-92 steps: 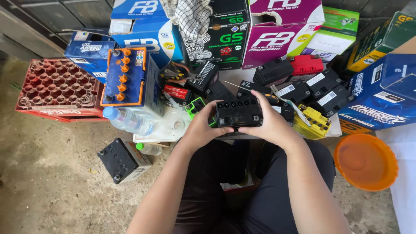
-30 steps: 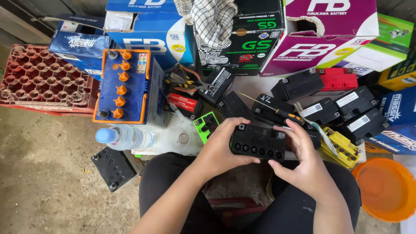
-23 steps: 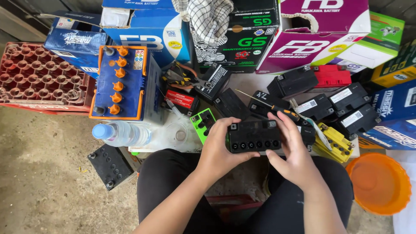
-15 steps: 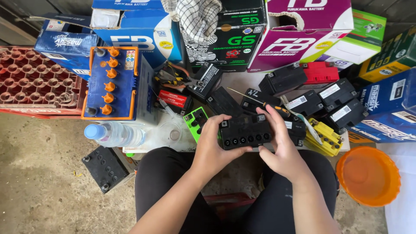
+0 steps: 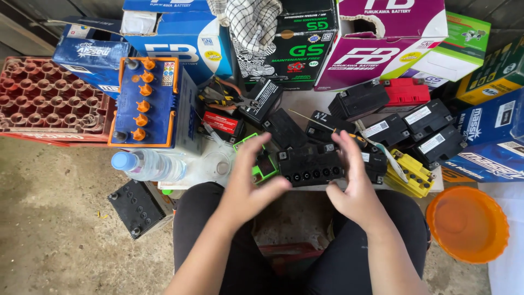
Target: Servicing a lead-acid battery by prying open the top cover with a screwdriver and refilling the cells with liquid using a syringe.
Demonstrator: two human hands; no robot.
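Head view, left to right: red crate [image 5: 49, 101] with empty cells on floor; blue battery [image 5: 144, 104], orange caps in row; clear water bottle [image 5: 147, 165] lying on side. Left hand [image 5: 248, 186] grip open, fingers spread, thumb touching small black battery [image 5: 310, 166]. Battery on surface [image 5: 305, 104] edge, long axis left-right, row of holes facing person. Right hand [image 5: 352, 183] grip open, palm beside battery's right end. Orange bowl [image 5: 466, 224], contents unclear.
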